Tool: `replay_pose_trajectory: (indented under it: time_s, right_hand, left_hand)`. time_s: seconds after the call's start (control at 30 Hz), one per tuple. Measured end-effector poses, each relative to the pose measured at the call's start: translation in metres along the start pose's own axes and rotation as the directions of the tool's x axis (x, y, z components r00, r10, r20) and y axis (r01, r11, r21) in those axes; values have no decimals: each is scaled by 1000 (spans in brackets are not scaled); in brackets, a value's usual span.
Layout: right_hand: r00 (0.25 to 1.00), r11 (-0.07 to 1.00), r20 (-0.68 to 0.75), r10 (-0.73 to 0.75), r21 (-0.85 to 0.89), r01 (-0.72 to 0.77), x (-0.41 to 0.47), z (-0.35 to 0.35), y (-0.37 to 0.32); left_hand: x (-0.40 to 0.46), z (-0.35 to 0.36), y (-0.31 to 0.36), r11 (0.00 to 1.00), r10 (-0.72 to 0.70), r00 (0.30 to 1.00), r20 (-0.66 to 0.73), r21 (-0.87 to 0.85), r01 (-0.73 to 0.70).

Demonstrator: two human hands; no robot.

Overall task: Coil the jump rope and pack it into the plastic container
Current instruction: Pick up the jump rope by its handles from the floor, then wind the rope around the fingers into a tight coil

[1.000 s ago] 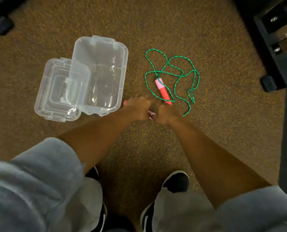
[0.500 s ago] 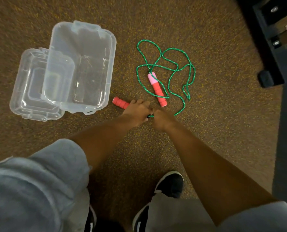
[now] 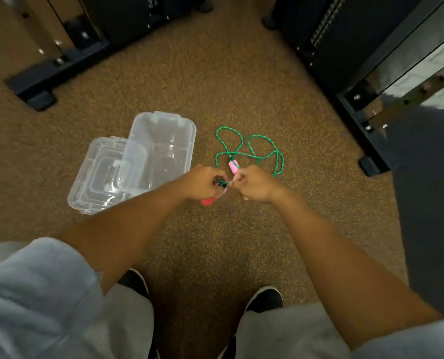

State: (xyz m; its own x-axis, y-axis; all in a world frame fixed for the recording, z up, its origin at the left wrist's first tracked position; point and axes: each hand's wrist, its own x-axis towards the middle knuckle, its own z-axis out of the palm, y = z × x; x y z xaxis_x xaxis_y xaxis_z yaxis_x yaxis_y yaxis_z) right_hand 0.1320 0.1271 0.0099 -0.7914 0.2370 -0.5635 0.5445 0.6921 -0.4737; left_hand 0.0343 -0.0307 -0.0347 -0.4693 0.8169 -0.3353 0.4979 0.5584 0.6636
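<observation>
A green jump rope [image 3: 252, 149] lies in loose loops on the brown carpet. My left hand [image 3: 202, 183] is closed around one red handle [image 3: 209, 201], whose end sticks out below the fist. My right hand [image 3: 254, 183] pinches the rope right beside the left hand. The second handle, pink at its top [image 3: 233, 165], lies on the carpet partly behind my right hand. The clear plastic container [image 3: 164, 149] stands open left of the rope, with its lid [image 3: 101, 174] folded out to the left.
Black equipment frames stand at the back left [image 3: 42, 81] and along the right [image 3: 371, 99], with a foot [image 3: 371, 165] near the rope. My two shoes [image 3: 265, 299] are on the carpet below my arms.
The left hand has lifted the red handle off the carpet and turned it so its end points down. The camera has tilted up, showing more of the room.
</observation>
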Motion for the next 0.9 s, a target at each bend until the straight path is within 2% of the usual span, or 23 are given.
replay_pose_trajectory:
  time_s: [0.13,0.23,0.4,0.63,0.73,0.8,0.9]
  right_hand:
    - [992,992,-40,-122,5,122,-50,-33,-31]
    - [958,970,-161,-237,20,244,-85,-50,-51]
    - [875,928,-328,-356,-12,373,-121,-47,-74]
    - [818,869,-418,-395,117,480,-143,-45,-81]
    - [785,843,-477,-394,153,516,-153,-52,-89]
    - [769,830,-509,-386,172,530,-162,-61,-93]
    - [768,765,-521,-374,295,573,-175,-68,-94]
  left_hand:
    - [-37,-35,21,999,-27,999,-28,34,28]
    - [-64,-56,42,998,-3,999,-47,63,6]
    - [-103,-79,82,988,132,978,-160,-53,-142]
    - [-140,-92,108,970,72,983,-167,-220,-109]
    - [-156,-98,122,913,71,973,-219,-379,-153]
    - [-167,-105,130,842,66,987,-147,-523,-134]
    - [-181,-113,139,720,54,997,-57,-689,-79]
